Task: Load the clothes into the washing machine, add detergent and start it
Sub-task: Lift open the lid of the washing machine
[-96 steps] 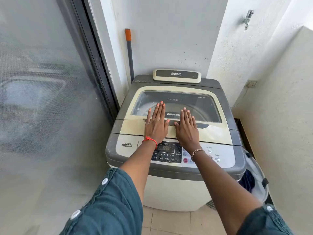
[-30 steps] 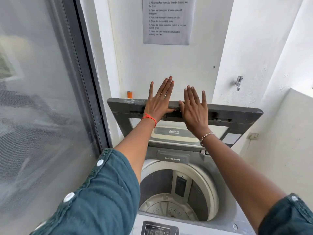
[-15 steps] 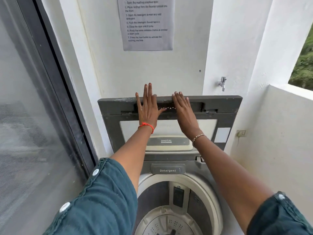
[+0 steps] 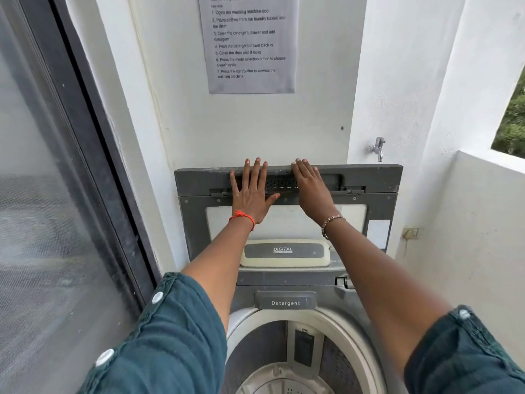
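— Clearance round the washing machine [image 4: 350, 304]?

— Tight. It stands with its back to a white wall [image 4: 255, 123], a sliding glass door [image 4: 42, 194] close on its left and a low white side wall [image 4: 483, 223] close on its right. The open room is in front and overhead.

— And the lid [image 4: 369, 183]?

— Raised, about upright, its underside facing the person. Its top edge is very near the wall; whether it touches I cannot tell. A printed instruction sheet [image 4: 250, 44] hangs well above it, and a tap [image 4: 377, 147] sits just above its right corner.

— What is in the drum [image 4: 255, 345]?

— Its mouth is uncovered. What shows is the dark inner wall, a filter panel [image 4: 304, 346] at the back and the pale pulsator [image 4: 284, 383] at the bottom; the near half is cut off by the frame. The detergent drawer [image 4: 285, 301] sits pushed in just behind the drum's rim.

— Hands?

— Both lie flat on the lid's underside by the top edge, side by side and a little apart. The left hand [image 4: 250, 191] has straight fingers, its thumb spread toward the right, and its fingertips [image 4: 257, 163] reach over the edge. The right hand [image 4: 312, 186] has its fingers together, tips at the same edge. Neither hand grasps anything; they only press.
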`<state>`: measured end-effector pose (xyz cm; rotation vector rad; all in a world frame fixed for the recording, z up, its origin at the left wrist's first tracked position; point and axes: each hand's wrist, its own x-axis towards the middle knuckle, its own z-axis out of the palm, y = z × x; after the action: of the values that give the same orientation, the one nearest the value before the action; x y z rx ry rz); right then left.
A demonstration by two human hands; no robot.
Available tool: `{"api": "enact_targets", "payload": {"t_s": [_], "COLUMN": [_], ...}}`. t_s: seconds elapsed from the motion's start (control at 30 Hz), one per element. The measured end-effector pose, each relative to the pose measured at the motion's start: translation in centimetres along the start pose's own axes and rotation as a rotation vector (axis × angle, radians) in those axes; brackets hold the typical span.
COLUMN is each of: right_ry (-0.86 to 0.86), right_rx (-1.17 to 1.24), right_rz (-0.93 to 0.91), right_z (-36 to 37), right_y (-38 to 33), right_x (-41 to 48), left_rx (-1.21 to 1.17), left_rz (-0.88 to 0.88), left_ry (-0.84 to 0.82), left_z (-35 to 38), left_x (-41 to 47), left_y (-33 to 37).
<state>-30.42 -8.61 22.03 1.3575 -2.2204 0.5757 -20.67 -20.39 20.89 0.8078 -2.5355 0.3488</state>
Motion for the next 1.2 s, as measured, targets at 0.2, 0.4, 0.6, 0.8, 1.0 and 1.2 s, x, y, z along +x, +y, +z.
{"api": "enact_targets", "payload": {"t_s": [0.2,0.4,0.6,0.8,1.0,1.2], "right_ry": [-0.039,-0.049,-0.089,-0.081,-0.061,-0.08], "right_rx": [-0.023,-0.056,-0.015,0.023,0.054,-0.004], "right_rz": [0.013,0.028,0.068,0.083,0.116,0.19], "right_z": [0.1,0.2,-0.3,-1.4,-4.2,-6.5], "right_y": [0.1,-0.1,0.3,1.2,3.0,7.3], "right_x": [-0.1,-1.1,-2.9,-6.0,-9.8,-15.8], "left_rx": [0.003,0.017,-0.034,-0.203,-0.322,-0.471], "left_rz": [-0.012,0.014,0.06,0.125,0.401,0.537], "left_ry": [-0.019,-0.019,0.124,0.151,0.096,0.069], "left_z": [0.0,-0.2,0.1,-0.5,-1.2,-1.6], "left_x": [0.1,-0.7,-3.0,-5.1,-7.1,-9.0], "left_y": [0.1,0.1,0.0,2.1,6.5,14.5]}}
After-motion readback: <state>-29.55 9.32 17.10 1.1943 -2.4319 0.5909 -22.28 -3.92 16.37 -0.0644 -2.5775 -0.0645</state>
